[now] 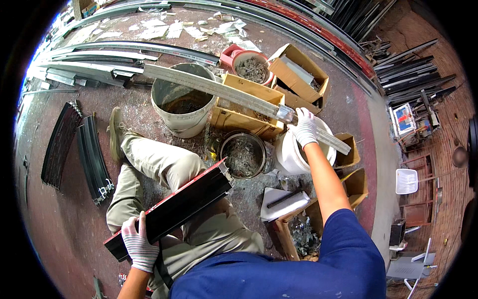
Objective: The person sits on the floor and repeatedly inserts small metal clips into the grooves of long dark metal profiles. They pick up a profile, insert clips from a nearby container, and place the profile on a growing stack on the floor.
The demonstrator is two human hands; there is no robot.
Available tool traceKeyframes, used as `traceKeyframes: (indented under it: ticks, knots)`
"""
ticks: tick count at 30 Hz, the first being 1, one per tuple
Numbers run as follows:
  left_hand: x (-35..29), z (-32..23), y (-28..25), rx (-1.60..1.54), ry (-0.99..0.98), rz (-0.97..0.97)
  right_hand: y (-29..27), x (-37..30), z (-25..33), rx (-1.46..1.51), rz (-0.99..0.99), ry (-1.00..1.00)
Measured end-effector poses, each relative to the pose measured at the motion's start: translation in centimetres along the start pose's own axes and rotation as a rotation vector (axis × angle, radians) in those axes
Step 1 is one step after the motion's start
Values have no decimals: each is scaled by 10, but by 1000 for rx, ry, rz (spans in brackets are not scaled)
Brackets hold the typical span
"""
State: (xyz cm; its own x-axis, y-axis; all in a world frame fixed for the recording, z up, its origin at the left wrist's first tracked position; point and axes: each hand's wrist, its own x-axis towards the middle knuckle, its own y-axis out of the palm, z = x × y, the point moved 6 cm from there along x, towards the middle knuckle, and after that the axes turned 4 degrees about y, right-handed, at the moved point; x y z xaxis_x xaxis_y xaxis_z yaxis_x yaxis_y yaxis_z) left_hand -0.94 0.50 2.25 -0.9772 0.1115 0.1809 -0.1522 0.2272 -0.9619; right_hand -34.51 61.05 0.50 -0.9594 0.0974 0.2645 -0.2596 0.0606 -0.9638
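Note:
A black metal profile [184,209] with a red strip along one edge lies slantwise across my lap. My left hand [139,245], in a striped knit glove, grips its lower left end, thumb over the top. My right arm stretches forward, and the gloved right hand [304,128] is closed over a long grey metal bar [214,88]. That bar runs across a grey bucket, a wooden box and a white bucket [291,155]. A shiny metal piece [285,114] sits around the bar, just left of my right fingertips. The undersides of those fingers are hidden.
Ahead stand a grey bucket [185,119], a wooden box [234,125], a round tin [243,172] of metal bits and a red pot [253,82]. Cardboard boxes [318,82] stand to the right. More black profiles [94,159] lie left of my legs.

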Motion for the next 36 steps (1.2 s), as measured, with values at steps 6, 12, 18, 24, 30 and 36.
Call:
traceKeyframes:
  ticks: [6,12,18,24,30,36]
  knots:
    - [0,1,4,12,22,-12,6,3,-1,21,-70,-71]
    - [-2,1,5,31,29,-10,-13,-1,3,25,-98,-117]
    - [2,-6,3,24,41,-30,-17,-13,-21,118,-234,-71]
    - [-3,-3,2,54,2,-14,-22,-49,-2,687,-284,-35]
    - [1,2,7,26,28,-6,-19,-130,104,1673,371,101]
    - [1,-1,2,8,26,-21,-28,-181,168,1574,691,94]
